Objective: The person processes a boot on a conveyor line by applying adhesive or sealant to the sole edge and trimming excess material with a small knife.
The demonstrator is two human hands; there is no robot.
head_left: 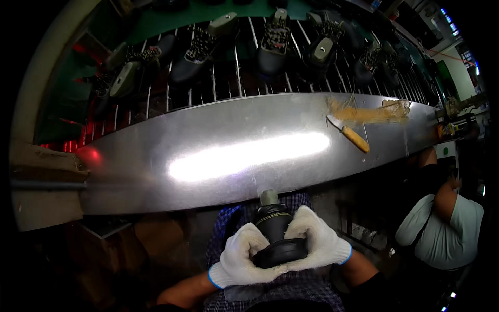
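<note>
Both my hands wear white knit gloves with blue cuffs. Between them, over my lap, I hold a black shoe fitted on a greenish-grey last, whose end points at the bench edge. My left hand wraps its left side. My right hand grips the right side, thumb along the upper. The fingers meet beneath the shoe, where they are partly hidden. On the metal bench, to the right, lies a knife with a pointed blade and a yellowish wooden handle.
Several dark laced shoes on lasts, such as a shoe, rest on a rack of metal rods behind the bench. Brown tape covers part of the bench's far right. A seated person is at the right.
</note>
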